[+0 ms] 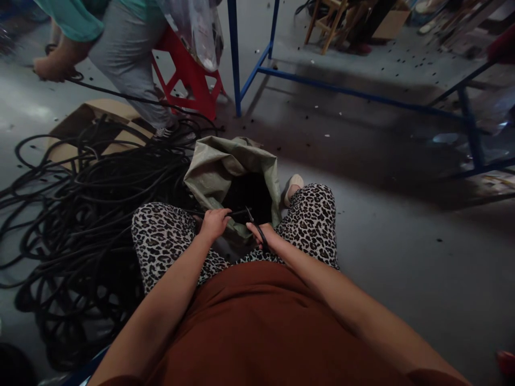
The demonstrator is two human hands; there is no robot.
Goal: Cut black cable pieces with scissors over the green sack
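Left hand (215,222) has fingers closed on the cord (240,212), over the sack (207,174)'s near side; right hand (272,238) grips scissors (261,234). Cord's probably light, rubbery, bendy; best pinched near its end.

Cords (132,179) left of sack (211,174), seemingly over box (76,120).

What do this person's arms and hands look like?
The left hand and right hand are ungloved. The forearms are bare, with no watch visible. Rust-brown sleeves show at the bottom edge, matching the plain top.
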